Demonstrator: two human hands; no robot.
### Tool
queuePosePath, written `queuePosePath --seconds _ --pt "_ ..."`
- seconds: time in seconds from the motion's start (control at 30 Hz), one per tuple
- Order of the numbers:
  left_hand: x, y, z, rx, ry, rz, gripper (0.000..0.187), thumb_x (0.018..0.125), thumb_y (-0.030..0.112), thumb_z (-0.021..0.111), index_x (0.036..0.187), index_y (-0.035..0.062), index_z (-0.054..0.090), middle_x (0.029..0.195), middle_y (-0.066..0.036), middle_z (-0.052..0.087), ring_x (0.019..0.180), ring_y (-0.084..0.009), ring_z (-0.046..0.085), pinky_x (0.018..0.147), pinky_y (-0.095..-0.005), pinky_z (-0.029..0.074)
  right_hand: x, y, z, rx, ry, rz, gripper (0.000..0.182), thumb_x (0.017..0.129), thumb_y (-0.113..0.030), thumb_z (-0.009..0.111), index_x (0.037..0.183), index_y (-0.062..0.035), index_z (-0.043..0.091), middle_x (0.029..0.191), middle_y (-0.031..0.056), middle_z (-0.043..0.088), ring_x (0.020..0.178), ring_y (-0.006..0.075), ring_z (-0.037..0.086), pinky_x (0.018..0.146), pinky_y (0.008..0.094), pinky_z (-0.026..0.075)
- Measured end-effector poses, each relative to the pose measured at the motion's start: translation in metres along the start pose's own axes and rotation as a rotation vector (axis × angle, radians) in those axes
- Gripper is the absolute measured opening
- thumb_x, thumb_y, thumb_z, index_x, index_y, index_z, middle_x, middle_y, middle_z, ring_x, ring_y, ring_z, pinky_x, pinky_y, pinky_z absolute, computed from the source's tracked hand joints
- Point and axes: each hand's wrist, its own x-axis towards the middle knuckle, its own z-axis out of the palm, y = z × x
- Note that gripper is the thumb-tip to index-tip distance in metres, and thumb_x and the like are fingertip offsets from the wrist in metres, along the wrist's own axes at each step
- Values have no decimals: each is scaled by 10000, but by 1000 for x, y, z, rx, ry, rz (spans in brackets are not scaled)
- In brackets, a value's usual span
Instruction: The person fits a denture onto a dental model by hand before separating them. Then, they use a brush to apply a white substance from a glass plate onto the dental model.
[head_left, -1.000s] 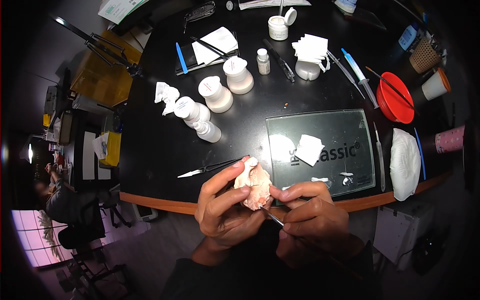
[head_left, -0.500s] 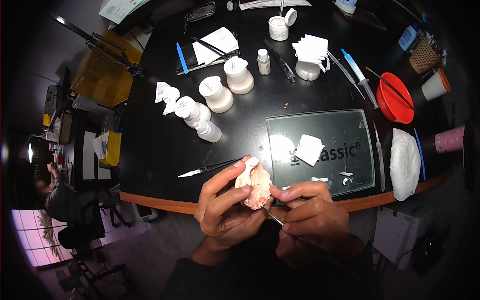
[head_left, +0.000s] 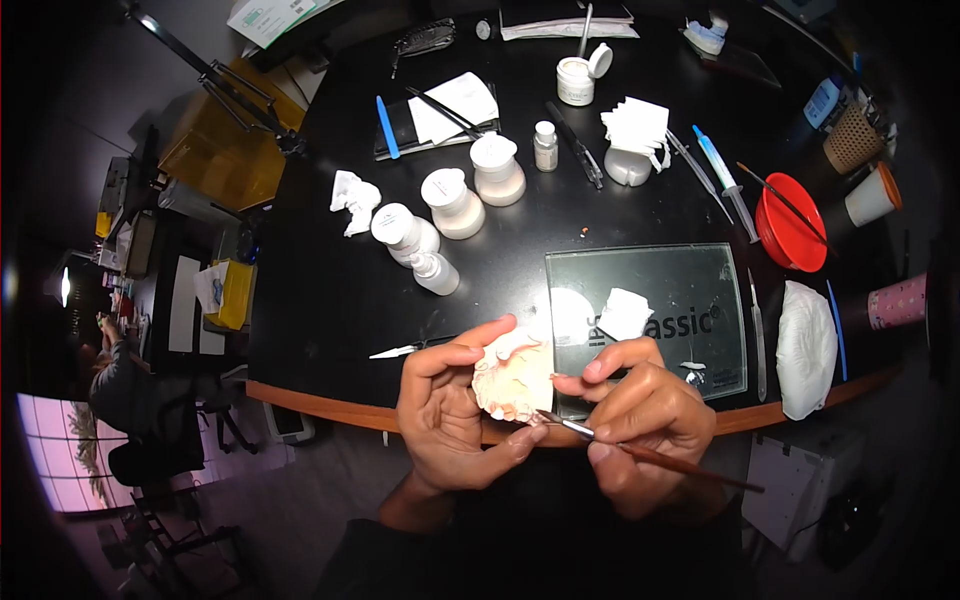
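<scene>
My left hand (head_left: 440,415) grips a cream-coloured dental model (head_left: 516,375) by its side, with the thumb below its lower edge. A row of teeth shows along that edge. In my right hand (head_left: 655,430) is a thin brush (head_left: 690,468) with a brown handle and a metal ferrule. Its tip meets the lower right edge of the model, and I cannot make out the bristles. Just beyond my right fingers lies a glass slab (head_left: 690,265) with dark lettering and a folded white tissue (head_left: 625,314) on top. White-tipped tweezers (head_left: 397,352) lie beyond my left hand.
Several white-capped jars (head_left: 453,205) and a small bottle (head_left: 435,273) stand at the left. On the right are a red bowl (head_left: 793,245) with a brush across it, a syringe (head_left: 725,178) and a white pad (head_left: 806,350). A person (head_left: 120,385) sits far left.
The model has tilted and turned in my left hand, showing its tooth row. My left thumb has moved below it. The brush has swung so its handle points right, and the camera view has shifted.
</scene>
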Motion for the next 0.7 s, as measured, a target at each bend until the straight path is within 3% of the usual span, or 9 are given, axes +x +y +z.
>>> queuePosePath --seconds 0.13,0.2,0.27,0.47,0.53,0.7 --pt "3 5 -18 -193 -151 -141 764 723 -134 825 1359 -72 406 1496 -399 424 1363 -361 549 1098 -421 529 11 3 -2 8 -89 -20 146 742 20 753 849 -56 689 758 60 704 875 236 636 888 396 548" --pt "2 10 -16 -174 -93 -237 827 655 -4 910 1333 -90 444 1408 -424 506 1294 -418 606 1093 -479 531 14 2 -3 -24 -143 -71 154 740 0 765 862 -71 703 771 46 712 897 236 629 911 396 501" --pt "2 15 -14 -256 -102 -290 812 654 5 897 1335 -106 468 1397 -430 513 1297 -426 603 1103 -491 520 17 1 -3 -63 -190 -118 164 738 -19 778 875 -86 716 783 31 720 918 236 621 934 396 454" --pt "2 12 -19 -487 -184 -333 789 671 2 822 1364 -169 486 1376 -410 535 1315 -424 587 1138 -516 479 17 2 2 72 -202 -54 160 731 -3 754 880 -51 723 791 60 712 1021 296 616 986 490 546" --pt "2 6 -28 -541 -296 -303 792 726 -21 784 1407 -204 423 1453 -392 474 1368 -381 548 1176 -499 440 15 5 7 76 -184 -72 155 732 2 746 878 -39 720 796 67 710 1022 304 619 978 498 579" --pt "4 6 -25 -580 -286 -280 797 731 32 795 1402 -205 437 1435 -386 493 1360 -400 550 1186 -516 421 15 7 8 37 -186 -125 167 730 19 750 885 -39 724 810 55 712 1031 302 623 930 477 631"
